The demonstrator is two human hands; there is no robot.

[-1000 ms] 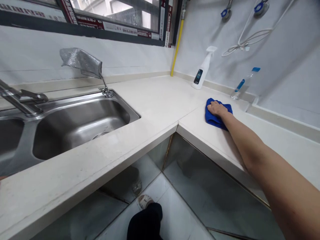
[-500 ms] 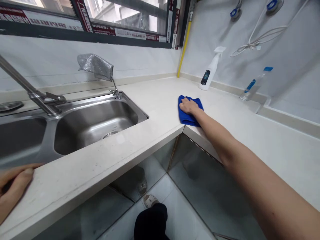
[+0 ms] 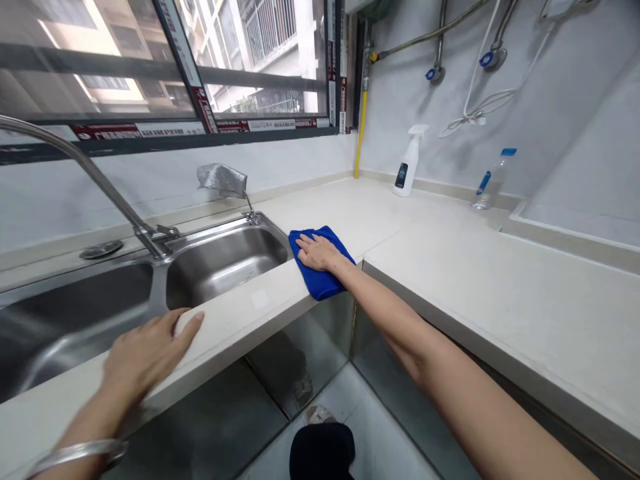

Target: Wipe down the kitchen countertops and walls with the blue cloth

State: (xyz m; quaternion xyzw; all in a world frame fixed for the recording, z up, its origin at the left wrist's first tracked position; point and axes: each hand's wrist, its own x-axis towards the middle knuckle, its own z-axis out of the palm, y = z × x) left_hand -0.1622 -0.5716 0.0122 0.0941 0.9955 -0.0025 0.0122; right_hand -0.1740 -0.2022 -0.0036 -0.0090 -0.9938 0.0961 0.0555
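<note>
My right hand (image 3: 319,253) presses a blue cloth (image 3: 325,283) onto the white countertop (image 3: 260,293), just right of the sink. Its fingers are on top of the cloth, and one corner of the cloth hangs over the counter's front edge. My left hand (image 3: 145,350) rests on the front strip of counter beside the sink. Its thumb is apart from the fingers, it holds nothing, and the fingertips reach toward the basin rim. A double steel sink (image 3: 159,287) lies between the left hand and the wall.
A faucet (image 3: 117,203) arches over the sink, with a smaller tap wrapped in silver film (image 3: 223,179) behind it. A white spray bottle (image 3: 407,167) and a clear water bottle (image 3: 490,183) stand against the right wall. The counter's inner corner (image 3: 363,261) juts between two cabinet fronts.
My right hand has drawn the blue cloth leftward from the corner to beside the sink. My left hand has come further into view along the front edge. The view has tilted up and left.
</note>
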